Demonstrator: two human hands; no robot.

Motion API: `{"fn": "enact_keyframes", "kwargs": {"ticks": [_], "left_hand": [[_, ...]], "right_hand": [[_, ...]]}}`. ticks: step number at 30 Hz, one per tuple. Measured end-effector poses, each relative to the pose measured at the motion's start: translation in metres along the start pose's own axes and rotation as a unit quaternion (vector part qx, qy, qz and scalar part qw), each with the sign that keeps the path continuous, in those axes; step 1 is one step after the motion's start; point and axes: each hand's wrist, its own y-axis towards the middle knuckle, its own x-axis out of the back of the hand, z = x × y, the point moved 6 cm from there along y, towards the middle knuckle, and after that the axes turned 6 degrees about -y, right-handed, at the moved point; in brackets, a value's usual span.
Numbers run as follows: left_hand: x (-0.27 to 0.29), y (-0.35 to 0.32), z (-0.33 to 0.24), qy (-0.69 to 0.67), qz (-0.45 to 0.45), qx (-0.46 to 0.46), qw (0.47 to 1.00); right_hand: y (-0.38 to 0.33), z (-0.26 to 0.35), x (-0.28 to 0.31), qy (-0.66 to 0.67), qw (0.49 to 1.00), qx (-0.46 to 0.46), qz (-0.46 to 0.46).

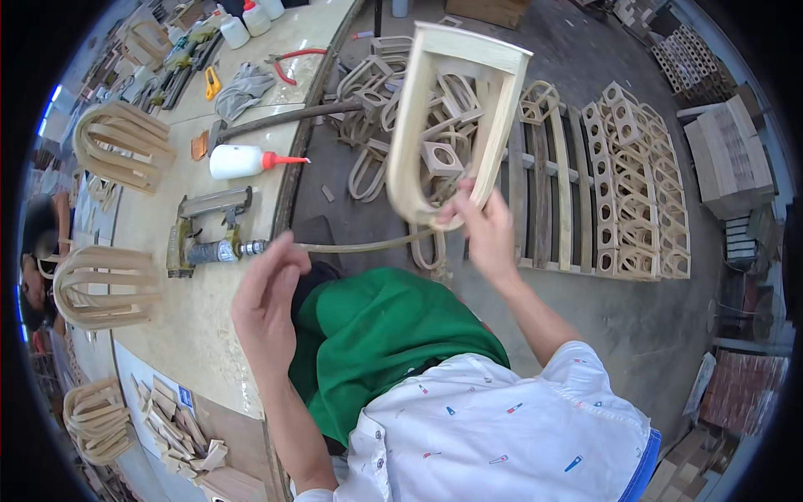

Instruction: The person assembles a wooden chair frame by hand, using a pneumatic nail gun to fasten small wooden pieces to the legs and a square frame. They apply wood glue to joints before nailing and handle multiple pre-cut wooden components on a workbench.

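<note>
My right hand [488,230] grips a U-shaped wooden frame [403,134] by its curved end. The frame is held up over the floor, with its straight crosspiece at the far end, and is slightly blurred. My left hand [266,305] is raised at the table's edge, fingers loosely apart and holding nothing. Closest to it on the table lies a pneumatic nail gun [205,238], its air hose [368,248] running off the edge to the right. Beyond the nail gun, a white glue bottle [242,161] with a red nozzle lies on its side.
Stacked bent-wood loops [109,287] stand along the table's left side, near a pile of wood offcuts [180,427]. Red-handled pliers [293,63], a cloth [242,90] and a yellow cutter [212,83] lie farther back. Finished frames [636,184] are stacked on floor slats at right; loose frames [368,84] heap beyond.
</note>
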Motion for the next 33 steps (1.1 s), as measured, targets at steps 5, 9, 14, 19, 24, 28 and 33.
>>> {"fn": "enact_keyframes", "kwargs": {"ticks": [5, 9, 14, 19, 24, 28, 33], "left_hand": [[0.031, -0.076, 0.078, -0.034, -0.066, 0.161, 0.984], [0.075, -0.166, 0.128, -0.090, -0.182, 0.230, 0.952], [0.089, -0.216, 0.137, -0.114, -0.308, 0.280, 0.902], [0.085, -0.214, 0.134, -0.093, -0.345, 0.280, 0.891], [0.091, -0.210, 0.121, -0.068, -0.340, 0.282, 0.895], [0.090, -0.214, 0.125, -0.055, -0.355, 0.286, 0.888], [0.080, -0.226, 0.139, -0.053, -0.338, 0.285, 0.895]], "right_hand": [[0.075, -0.079, 0.036, 0.025, 0.996, -0.086, -0.017], [0.113, -0.126, 0.029, 0.072, 0.977, -0.198, 0.021], [0.141, -0.187, 0.007, 0.072, 0.959, -0.264, 0.077], [0.202, -0.199, -0.021, -0.027, 0.959, -0.275, 0.054], [0.330, -0.147, -0.014, -0.132, 0.986, -0.098, -0.007], [0.375, -0.089, -0.004, -0.336, 0.915, 0.148, -0.167], [0.237, -0.103, -0.063, -0.103, 0.992, -0.021, 0.074]]}}
